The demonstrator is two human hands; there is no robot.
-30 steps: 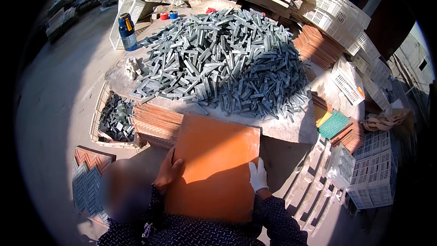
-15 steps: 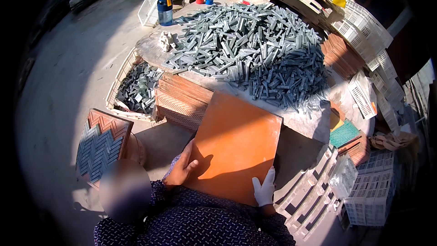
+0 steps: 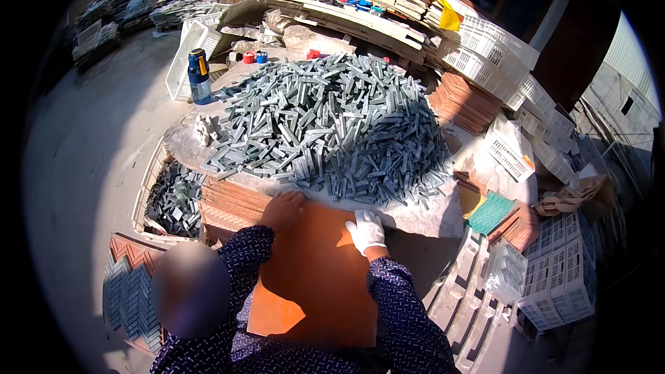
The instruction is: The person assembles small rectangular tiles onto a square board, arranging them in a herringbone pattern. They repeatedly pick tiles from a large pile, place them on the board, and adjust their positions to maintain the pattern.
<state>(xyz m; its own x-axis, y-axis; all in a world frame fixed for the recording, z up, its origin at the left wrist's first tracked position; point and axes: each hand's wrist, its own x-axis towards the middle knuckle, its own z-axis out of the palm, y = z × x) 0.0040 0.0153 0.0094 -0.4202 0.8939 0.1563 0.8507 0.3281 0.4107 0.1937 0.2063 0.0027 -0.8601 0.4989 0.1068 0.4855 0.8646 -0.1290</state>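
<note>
An orange flat board [image 3: 312, 277] lies across my lap, partly in my shadow. My bare left hand [image 3: 282, 210] grips its far left corner, fingers over the far edge. On the far right corner is my right hand [image 3: 366, 231] in a white glove, its fingers also over the edge. Just beyond the board, a large heap of grey-green stone strips [image 3: 332, 125] covers a pale slab. Next to my left hand stands a stack of reddish-brown herringbone-grooved trays [image 3: 232, 202].
A crate [image 3: 148, 190] of stone scraps and a herringbone panel [image 3: 135, 294] partly filled with grey strips are at left. A blue bottle [image 3: 199, 79] stands at far left. A wooden pallet [image 3: 465, 291] and white plastic crates [image 3: 560, 270] are at right.
Both hands have moved from the board's sides to its far corners. The board has come nearer to me. The view has tilted up, showing more of the background.
</note>
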